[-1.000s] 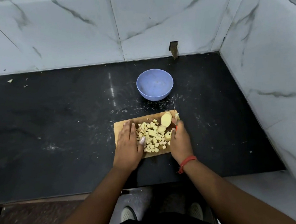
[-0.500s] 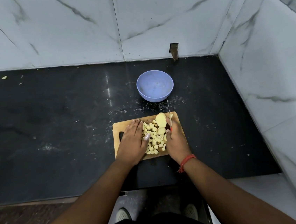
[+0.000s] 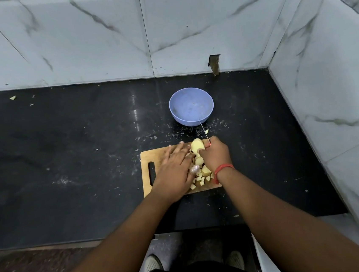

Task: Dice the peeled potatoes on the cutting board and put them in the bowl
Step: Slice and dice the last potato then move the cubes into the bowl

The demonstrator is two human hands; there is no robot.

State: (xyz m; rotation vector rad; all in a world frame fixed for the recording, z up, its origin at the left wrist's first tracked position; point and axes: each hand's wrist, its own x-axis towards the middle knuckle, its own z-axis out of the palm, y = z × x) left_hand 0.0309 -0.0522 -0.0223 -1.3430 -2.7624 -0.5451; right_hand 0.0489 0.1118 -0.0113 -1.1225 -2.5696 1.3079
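Black stone worktop (image 3: pixel 65 159), scratched and dusted with pale specks, fits into a corner. White marble-look wall tiles (image 3: pixel 75 36) with grey veins rise behind and on the right. A small rectangular hole (image 3: pixel 214 62) breaks the back wall's base.

I count one cutting board (image 3: pixel 147 159) on the counter (image 3: pixel 65 159), and one blue bowl (image 3: pixel 191 105) at twelve o'clock from it. One knife (image 3: pixel 203 129) is in my right hand (image 3: pixel 216 154); my left hand (image 3: pixel 173 169) lies flat on the board, so two hands in all. Two larger potato pieces (image 3: pixel 197 146) show between my hands. The diced cubes (image 3: pixel 200 180) at six o'clock of them are partly hidden; I cannot count them exactly, about ten show. One red band (image 3: pixel 223 169) circles my right wrist. Two shoes (image 3: pixel 152 264) show below the counter edge.
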